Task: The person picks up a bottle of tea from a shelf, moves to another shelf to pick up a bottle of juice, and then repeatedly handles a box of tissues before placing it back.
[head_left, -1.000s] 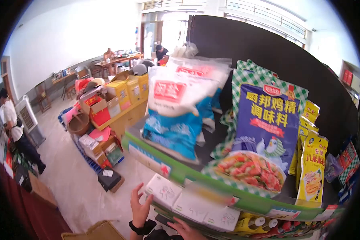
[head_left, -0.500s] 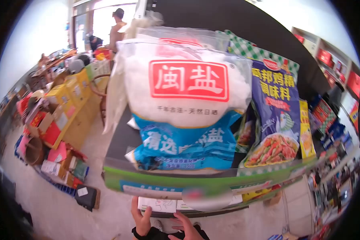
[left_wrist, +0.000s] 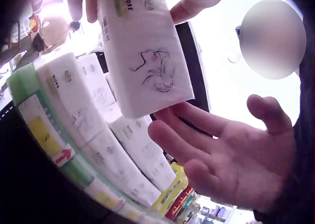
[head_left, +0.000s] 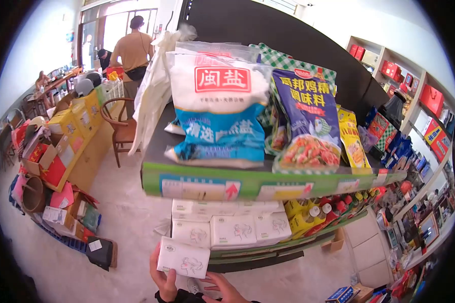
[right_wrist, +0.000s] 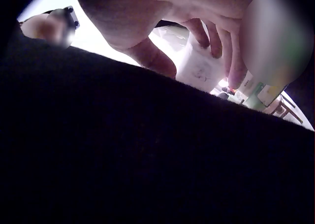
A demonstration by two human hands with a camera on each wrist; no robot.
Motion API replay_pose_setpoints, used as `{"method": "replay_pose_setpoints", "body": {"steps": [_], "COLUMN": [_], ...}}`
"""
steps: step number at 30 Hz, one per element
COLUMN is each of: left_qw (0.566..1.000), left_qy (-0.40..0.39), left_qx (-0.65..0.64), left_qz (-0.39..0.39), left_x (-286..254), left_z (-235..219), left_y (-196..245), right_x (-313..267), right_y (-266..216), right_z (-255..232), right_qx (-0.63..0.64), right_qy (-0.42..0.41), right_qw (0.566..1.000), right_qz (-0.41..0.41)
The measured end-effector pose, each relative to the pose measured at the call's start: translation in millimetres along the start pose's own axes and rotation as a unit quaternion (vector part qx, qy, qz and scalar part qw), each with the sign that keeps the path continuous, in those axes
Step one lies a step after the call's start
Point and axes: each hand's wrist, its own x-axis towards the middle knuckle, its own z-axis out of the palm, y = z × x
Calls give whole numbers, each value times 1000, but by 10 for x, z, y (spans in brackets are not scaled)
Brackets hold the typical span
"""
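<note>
In the head view my left hand (head_left: 164, 282) grips a white tissue pack (head_left: 183, 256) printed with a line-drawn face, thumb across its front. The left wrist view has the same pack (left_wrist: 147, 61) between the left fingers (left_wrist: 90, 7) and thumb. My right hand (head_left: 226, 289) lies by the pack's lower right corner. Its fingers (left_wrist: 179, 147) are spread and fairly straight, with tips at the pack's edge; the palm holds nothing. Several like packs (head_left: 233, 230) stand in rows on the lower shelf, just behind the held one.
Above the packs, a green-edged shelf (head_left: 207, 189) carries salt bags (head_left: 217, 116) and a purple seasoning bag (head_left: 308, 121). Yellow-labelled bottles (head_left: 303, 219) stand right of the packs. Boxes (head_left: 65, 126) and a wooden chair (head_left: 120, 131) are at left; a person (head_left: 131, 50) stands farther back.
Both hands were at the front of the lower-shelf packs; now one pack is out in front of the row in the left hand. The head view has swung right and back from the shelf.
</note>
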Motion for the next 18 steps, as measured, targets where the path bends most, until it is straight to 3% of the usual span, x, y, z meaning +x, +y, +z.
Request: {"method": "replay_pose_setpoints", "body": {"steps": [6, 10, 13, 16, 18], "left_qw": [999, 995, 983, 964, 950], "left_qy": [-14, -53, -121, -179, -214], "left_qx": [27, 48, 116, 172, 194], "left_qz": [-32, -74, -76, -98, -121], "left_x": [-782, -1447, -1913, -2342, -2591], "left_z": [72, 241, 206, 211, 205], "left_y": [245, 486, 401, 488, 440], "right_x": [-705, -1346, -1853, -2328, -2589], "right_y": [86, 101, 122, 408, 478], "right_z": [-73, -140, -230, -261, -252], "right_qx": [-61, -34, 25, -21, -15], "right_qy": [20, 65, 95, 98, 138], "right_qw": [997, 997, 995, 991, 987], "right_qz": [-33, -10, 32, 88, 84]}}
